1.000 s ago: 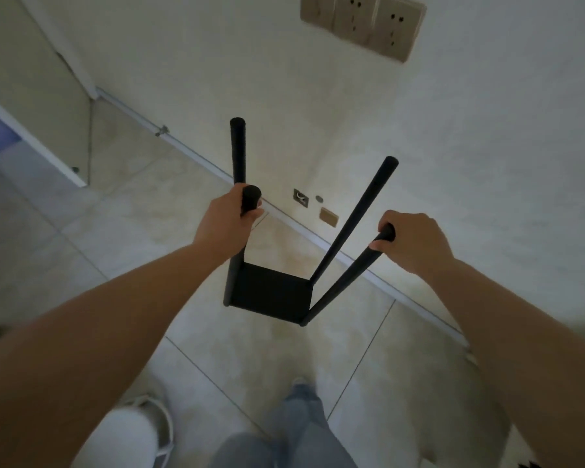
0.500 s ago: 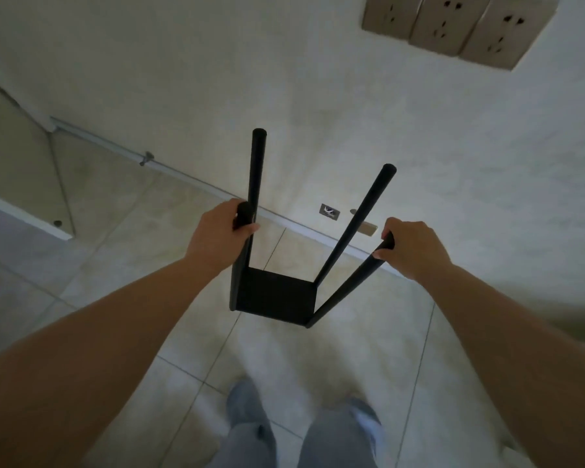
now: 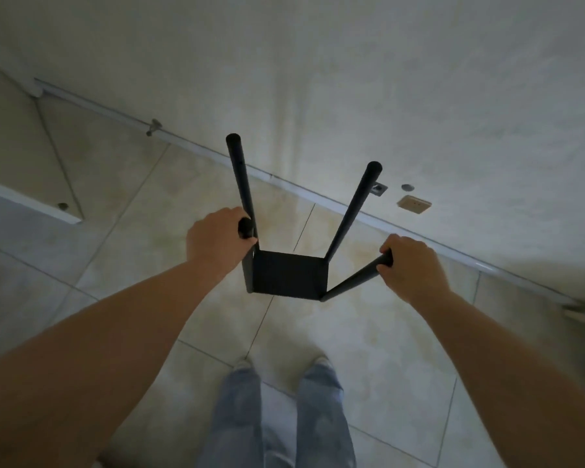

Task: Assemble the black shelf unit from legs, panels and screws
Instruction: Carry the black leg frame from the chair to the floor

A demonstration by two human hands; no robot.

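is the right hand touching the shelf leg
Touching. The head view shows the right hand with its fingers wrapped round the top of the near right leg.

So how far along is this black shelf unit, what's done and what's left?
Done: four black legs, including the far left leg and far right leg, stand joined to one bottom panel. In hand: the left hand and right hand each grip a near leg top, holding the frame over the tiled floor. Left: no upper panels are fitted; no spare panels or screws are in view.
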